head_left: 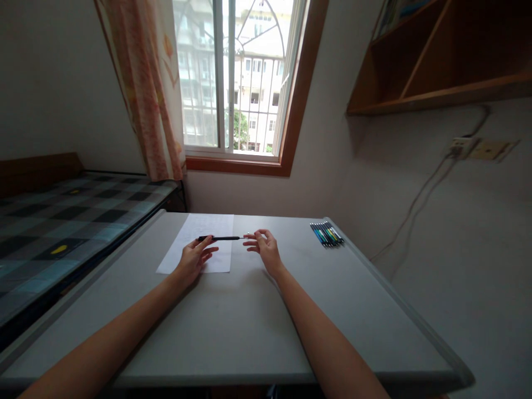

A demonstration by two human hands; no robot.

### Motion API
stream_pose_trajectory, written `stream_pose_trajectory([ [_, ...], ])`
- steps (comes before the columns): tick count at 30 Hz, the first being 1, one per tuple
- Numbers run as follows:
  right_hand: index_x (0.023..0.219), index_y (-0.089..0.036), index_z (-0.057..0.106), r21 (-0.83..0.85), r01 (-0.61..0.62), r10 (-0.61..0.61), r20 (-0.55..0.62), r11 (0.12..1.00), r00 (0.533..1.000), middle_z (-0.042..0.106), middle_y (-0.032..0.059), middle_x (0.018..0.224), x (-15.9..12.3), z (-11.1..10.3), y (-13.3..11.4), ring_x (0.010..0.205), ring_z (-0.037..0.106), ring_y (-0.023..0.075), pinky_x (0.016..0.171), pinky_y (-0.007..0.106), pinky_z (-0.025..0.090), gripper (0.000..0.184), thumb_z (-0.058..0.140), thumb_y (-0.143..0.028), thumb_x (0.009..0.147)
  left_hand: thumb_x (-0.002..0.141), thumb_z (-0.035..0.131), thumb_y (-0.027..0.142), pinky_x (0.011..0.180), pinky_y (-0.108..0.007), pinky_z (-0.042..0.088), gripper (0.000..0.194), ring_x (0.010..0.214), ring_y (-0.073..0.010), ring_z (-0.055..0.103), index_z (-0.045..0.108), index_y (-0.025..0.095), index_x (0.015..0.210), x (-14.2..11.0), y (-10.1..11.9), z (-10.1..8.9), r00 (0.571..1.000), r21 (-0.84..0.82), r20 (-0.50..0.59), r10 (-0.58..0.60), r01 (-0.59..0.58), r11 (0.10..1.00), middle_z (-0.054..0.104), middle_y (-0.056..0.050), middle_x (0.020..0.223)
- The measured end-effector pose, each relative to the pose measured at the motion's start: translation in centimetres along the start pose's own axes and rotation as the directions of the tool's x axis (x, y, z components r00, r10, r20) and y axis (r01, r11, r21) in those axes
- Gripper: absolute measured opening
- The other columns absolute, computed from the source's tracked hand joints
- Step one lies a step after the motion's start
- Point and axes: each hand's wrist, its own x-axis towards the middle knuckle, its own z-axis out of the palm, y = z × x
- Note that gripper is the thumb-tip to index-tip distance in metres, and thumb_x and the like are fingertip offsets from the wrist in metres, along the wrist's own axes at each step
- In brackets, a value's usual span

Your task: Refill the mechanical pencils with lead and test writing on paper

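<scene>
My left hand (194,257) is closed around the rear part of a black pen (226,238), holding it level above the table. A thin, pale, refill-like piece (243,238) sticks out of the pen's right end and reaches the fingers of my right hand (266,249). That hand has thumb and forefinger pinched together, with the other fingers loosely curled. A tiny shiny spot shows by its fingertips, too small to name. Under and behind my left hand lies a white sheet of paper (216,260) with faint print.
Several pens (327,235) lie side by side near the right edge of the grey table (266,332). Left of the table stands a bed (95,205) with a checked cover. A window and curtain are behind, and a wooden shelf (436,91) hangs on the right wall.
</scene>
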Motion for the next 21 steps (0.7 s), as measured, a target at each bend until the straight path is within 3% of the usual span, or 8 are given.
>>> stream_pose_trajectory([
  [7, 0.075, -0.018, 0.056, -0.079, 0.050, -0.066, -0.216, 0.996, 0.974, 0.063, 0.0015, 0.064, 0.9, -1.4, 1.0, 0.055, 0.059, 0.0127, 0.051, 0.026, 0.047, 0.029, 0.066, -0.042, 0.063, 0.058, 0.076, 0.028, 0.055, -0.020, 0.042, 0.030, 0.065, -0.0124, 0.064, 0.063, 0.017, 0.083, -0.1, 0.1, 0.0, 1.000, -0.020, -0.010, -0.003, 0.003, 1.000, 0.067, -0.005, 0.091],
  [15, 0.070, -0.016, 0.063, -0.202, 0.089, -0.121, -0.154, 0.975, 0.981, 0.063, 0.0019, 0.062, 1.2, -1.5, 1.4, 0.057, 0.060, 0.0150, 0.056, 0.029, 0.049, 0.018, 0.068, -0.029, 0.059, 0.060, 0.075, 0.028, 0.056, -0.020, 0.042, 0.029, 0.064, -0.0123, 0.064, 0.063, 0.017, 0.084, 0.1, -0.1, -0.2, 1.000, -0.029, -0.003, -0.005, 0.005, 1.000, 0.067, -0.006, 0.092],
  [21, 0.069, -0.016, 0.062, -0.368, 0.052, -0.143, -0.226, 0.928, 0.964, 0.064, 0.0023, 0.063, 3.1, -2.7, 1.8, 0.055, 0.060, 0.0162, 0.056, 0.030, 0.049, 0.012, 0.064, -0.024, 0.060, 0.060, 0.075, 0.029, 0.056, -0.020, 0.042, 0.030, 0.064, -0.0128, 0.065, 0.063, 0.016, 0.084, 0.1, -0.3, -0.2, 1.000, -0.007, 0.010, 0.004, -0.004, 1.000, 0.067, -0.007, 0.092],
])
